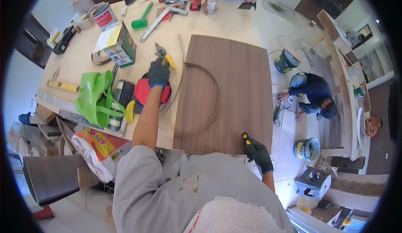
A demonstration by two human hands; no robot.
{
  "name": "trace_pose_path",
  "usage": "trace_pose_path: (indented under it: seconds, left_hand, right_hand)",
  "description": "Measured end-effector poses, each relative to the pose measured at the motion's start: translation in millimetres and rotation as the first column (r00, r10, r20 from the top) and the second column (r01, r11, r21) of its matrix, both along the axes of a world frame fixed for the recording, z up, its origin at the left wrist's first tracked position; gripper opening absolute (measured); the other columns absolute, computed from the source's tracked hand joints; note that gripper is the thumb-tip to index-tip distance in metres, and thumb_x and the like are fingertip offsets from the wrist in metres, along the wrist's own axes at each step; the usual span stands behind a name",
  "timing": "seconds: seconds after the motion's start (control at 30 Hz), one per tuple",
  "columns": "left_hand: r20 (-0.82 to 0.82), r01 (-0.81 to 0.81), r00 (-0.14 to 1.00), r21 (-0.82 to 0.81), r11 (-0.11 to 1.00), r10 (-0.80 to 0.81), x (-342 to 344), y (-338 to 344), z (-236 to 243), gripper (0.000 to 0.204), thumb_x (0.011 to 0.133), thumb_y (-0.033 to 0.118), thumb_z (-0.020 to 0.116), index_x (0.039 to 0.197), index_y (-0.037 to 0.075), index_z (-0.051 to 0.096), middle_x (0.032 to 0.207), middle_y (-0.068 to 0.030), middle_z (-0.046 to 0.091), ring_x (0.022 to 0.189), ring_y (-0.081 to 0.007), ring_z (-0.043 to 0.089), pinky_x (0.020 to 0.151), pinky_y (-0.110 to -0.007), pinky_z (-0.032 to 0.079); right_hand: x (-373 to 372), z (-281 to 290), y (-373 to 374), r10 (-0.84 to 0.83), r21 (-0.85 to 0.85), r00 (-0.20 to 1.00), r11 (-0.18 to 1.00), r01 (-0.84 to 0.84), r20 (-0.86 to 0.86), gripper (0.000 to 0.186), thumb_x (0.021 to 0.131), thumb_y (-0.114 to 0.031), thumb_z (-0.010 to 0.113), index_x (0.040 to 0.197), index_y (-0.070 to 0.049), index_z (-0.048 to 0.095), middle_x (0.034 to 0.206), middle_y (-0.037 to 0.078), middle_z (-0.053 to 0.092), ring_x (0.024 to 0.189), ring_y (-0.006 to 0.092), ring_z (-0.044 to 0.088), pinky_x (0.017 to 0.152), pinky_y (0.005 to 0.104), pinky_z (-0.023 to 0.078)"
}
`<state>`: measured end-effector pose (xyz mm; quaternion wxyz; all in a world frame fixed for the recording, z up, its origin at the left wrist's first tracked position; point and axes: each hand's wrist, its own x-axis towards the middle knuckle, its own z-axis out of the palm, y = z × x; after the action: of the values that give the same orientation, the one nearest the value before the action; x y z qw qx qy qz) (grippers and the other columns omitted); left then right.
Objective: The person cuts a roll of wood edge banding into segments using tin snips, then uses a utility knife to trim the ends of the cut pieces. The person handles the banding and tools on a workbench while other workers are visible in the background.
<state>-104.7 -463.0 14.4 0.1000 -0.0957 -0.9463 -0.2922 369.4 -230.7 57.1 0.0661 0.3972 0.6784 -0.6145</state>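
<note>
My left hand (158,72), in a dark glove with a blue cuff, reaches over the table and closes on yellow-handled snips (169,61). Their metal jaws point away from me; one handle is mostly hidden by the glove. Under that wrist lies a red and black round thing (144,91), partly covered. In my right hand (259,155), gloved the same way, is a black and yellow utility knife (246,139), held at the near right corner of a brown wood-grain panel (238,82). A thin strip of edge banding (219,92) curls across the panel.
Left of my arm are a green bag (93,97), a square tin (121,44) and a yellow level (63,86). A green mallet (143,17) and a metal square (155,25) lie farther back. Another person stands at the far edge; one crouches on the right near buckets (307,150).
</note>
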Motion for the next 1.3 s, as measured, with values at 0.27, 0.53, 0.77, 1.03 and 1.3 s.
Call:
trace_pose_path:
  seconds: [0.27,0.53,0.77,1.03,1.3]
  left_hand:
    - [-0.053,0.207,0.978,0.061,0.977,-0.204,127.8,-73.3,-12.9,0.022,0.094,0.024,0.060,0.099,0.005,0.070,0.094,-0.0197,0.068,0.090,-0.0387,0.065,0.077,-0.047,0.052]
    - [0.103,0.310,0.944,0.043,0.950,-0.312,211.6,-36.2,-15.5,0.030,0.091,0.035,0.062,0.099,0.007,0.070,0.095,-0.0188,0.068,0.087,-0.0394,0.065,0.076,-0.050,0.050]
    - [0.122,0.655,0.750,-0.275,0.704,-0.650,251.4,13.1,22.7,0.025,0.090,0.034,0.062,0.097,0.010,0.069,0.093,-0.0139,0.068,0.085,-0.0375,0.065,0.077,-0.050,0.051]
    - [0.186,0.598,0.794,-0.068,0.799,-0.579,241.9,30.5,-2.8,0.023,0.095,0.023,0.057,0.108,0.008,0.067,0.103,-0.0170,0.069,0.093,-0.0364,0.067,0.082,-0.049,0.053]
    - [-0.110,0.779,0.621,0.191,0.597,-0.776,283.5,92.8,80.8,0.029,0.097,0.025,0.055,0.115,0.006,0.066,0.113,-0.0187,0.069,0.099,-0.0355,0.067,0.084,-0.044,0.054]
  right_hand:
    - [3.9,-15.2,13.0,-0.046,-0.091,0.999,0.995,0.047,0.004,0.041,0.100,-0.021,0.061,0.138,-0.007,0.058,0.073,-0.001,0.059,0.059,0.0085,0.052,0.054,0.0258,0.046]
    - [1.2,-8.1,13.7,0.047,-0.105,0.998,0.993,-0.050,-0.038,0.043,0.100,-0.025,0.060,0.139,-0.008,0.057,0.072,-0.001,0.058,0.060,0.0083,0.053,0.057,0.0261,0.047]
    - [5.8,-16.0,19.1,0.052,-0.130,0.996,0.990,-0.062,-0.073,0.040,0.099,-0.025,0.061,0.135,-0.007,0.060,0.074,0.000,0.058,0.060,0.0093,0.053,0.055,0.0268,0.048]
    - [14.5,-24.5,18.0,0.014,-0.151,0.992,0.988,-0.033,-0.124,0.042,0.100,-0.028,0.059,0.136,-0.008,0.058,0.074,0.002,0.058,0.060,0.0110,0.056,0.053,0.0280,0.050]
    - [7.9,2.3,18.1,0.085,-0.115,0.994,0.989,-0.093,-0.067,0.048,0.101,-0.033,0.056,0.140,-0.005,0.054,0.076,0.004,0.059,0.061,0.0123,0.056,0.053,0.0286,0.050]
